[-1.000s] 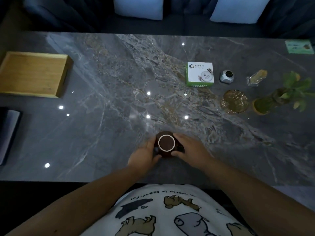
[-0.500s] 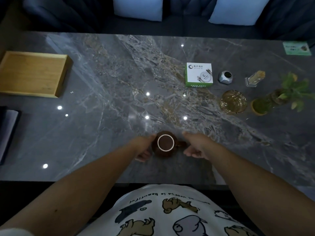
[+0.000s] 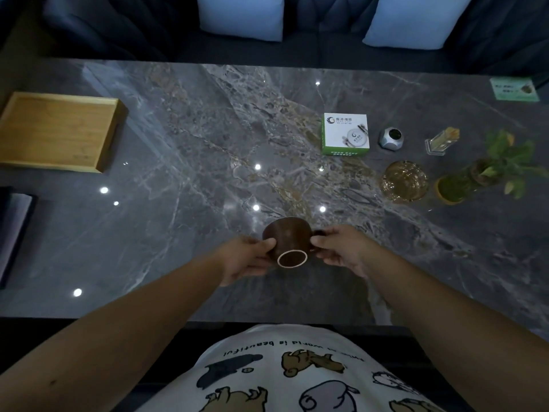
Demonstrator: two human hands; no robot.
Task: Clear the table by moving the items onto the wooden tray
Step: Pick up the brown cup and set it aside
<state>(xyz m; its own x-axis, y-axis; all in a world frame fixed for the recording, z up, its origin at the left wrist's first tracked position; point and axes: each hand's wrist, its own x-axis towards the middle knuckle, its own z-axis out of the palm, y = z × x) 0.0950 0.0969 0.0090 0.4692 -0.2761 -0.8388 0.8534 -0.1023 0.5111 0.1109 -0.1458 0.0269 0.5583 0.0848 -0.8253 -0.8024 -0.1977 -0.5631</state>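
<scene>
A dark brown cup [image 3: 287,237] with a pale foot ring is tipped over, its bottom facing me, near the table's front middle. My left hand [image 3: 246,258] grips its left side. My right hand [image 3: 338,248] holds its handle on the right. The wooden tray [image 3: 56,130] lies empty at the far left of the marble table [image 3: 184,179]. On the right stand a white and green box [image 3: 346,133], a small silver gadget [image 3: 391,139], a clear toothpick holder [image 3: 441,141], an amber glass ashtray [image 3: 404,181] and a potted plant [image 3: 487,171].
A green card [image 3: 514,89] lies at the far right corner. A dark book or folder [image 3: 13,230] sits at the left edge below the tray. A sofa with pale cushions [image 3: 240,16] runs behind the table.
The cup stood upside down on the table between my hands. Now both hands have it lifted and tilted, its bottom turned toward me.
</scene>
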